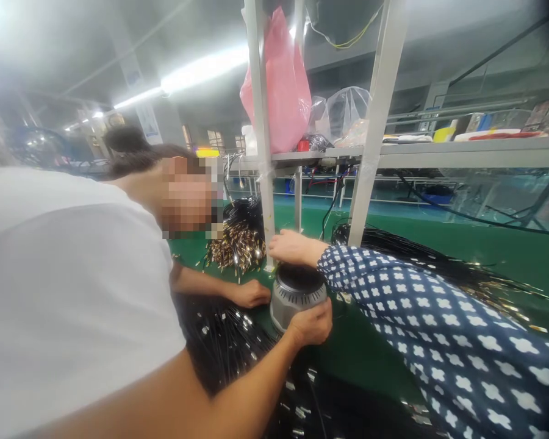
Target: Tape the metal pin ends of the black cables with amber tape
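Note:
My right hand, in a navy sleeve with white shapes, reaches in from the right. It is just above and behind a grey round device with slotted vents and a dark top. Its fingers are bent together by the foot of a pale metal post; whether they hold anything is hidden. My left hand is out of sight. A co-worker in a white shirt leans in from the left. One co-worker's hand grips the device's near right side, and the other hand rests at its left.
Black cables with shiny metal ends lie in a bundle behind, another at right, and more in front on the green surface. A shelf above carries a pink bag and clear plastic bags.

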Demonstrator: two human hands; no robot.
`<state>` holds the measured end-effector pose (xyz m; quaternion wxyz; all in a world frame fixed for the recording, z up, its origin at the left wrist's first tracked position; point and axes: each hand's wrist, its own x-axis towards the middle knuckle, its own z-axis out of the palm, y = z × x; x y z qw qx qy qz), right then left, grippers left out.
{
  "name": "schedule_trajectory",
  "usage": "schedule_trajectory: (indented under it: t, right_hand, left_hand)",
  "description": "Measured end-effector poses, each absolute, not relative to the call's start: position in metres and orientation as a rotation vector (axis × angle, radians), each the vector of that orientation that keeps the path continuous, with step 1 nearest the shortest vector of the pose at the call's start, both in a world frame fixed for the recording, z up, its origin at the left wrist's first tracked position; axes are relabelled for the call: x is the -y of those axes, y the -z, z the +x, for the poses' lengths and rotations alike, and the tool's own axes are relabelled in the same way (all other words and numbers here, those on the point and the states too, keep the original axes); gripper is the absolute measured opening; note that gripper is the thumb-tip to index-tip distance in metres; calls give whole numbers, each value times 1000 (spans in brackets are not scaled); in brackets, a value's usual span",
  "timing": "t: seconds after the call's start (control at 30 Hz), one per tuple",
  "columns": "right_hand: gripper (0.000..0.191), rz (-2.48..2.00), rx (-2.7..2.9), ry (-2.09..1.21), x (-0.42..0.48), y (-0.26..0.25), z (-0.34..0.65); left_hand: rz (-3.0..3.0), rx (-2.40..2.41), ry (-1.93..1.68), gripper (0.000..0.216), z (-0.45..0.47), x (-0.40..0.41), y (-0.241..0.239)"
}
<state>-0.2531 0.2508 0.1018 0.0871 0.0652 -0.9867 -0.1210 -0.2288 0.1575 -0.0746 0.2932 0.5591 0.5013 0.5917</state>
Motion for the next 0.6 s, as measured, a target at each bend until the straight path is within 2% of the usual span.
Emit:
schedule_trajectory:
  t: [0.17, 0.3, 0.33, 0.4, 0.43, 0.47, 0.53, 0.6]
  right_hand:
    - [17, -15, 2805, 68, -247, -133, -234]
    - [29, -221, 2720, -284, -221, -139, -173]
    - [31, -273, 2710, -436, -211, -133, -149]
    - [26, -522, 2464, -1283, -189, -115, -97]
    - [23, -634, 2299, -1575, -178, -104, -70]
    - [21, -729, 2143, -1761, -166, -93, -45]
    - [19, -874, 1868, -1989, -145, -74, 0]
    - [20, -960, 1651, -2096, -127, -60, 34]
  left_hand:
    - [1482, -1339, -1574, 10, -228, -158, 69]
    - [1428, -1337, -1569, 6, -229, -153, 53]
    - [1403, -1334, -1568, 10, -224, -148, 49]
    - [1342, -1317, -1560, 25, -204, -130, 46]
    - [1305, -1304, -1546, 27, -188, -116, 46]
    - [1271, -1284, -1528, 31, -169, -100, 48]
    - [1206, -1241, -1460, 22, -129, -61, 53]
    - [1144, -1205, -1392, 30, -95, -24, 54]
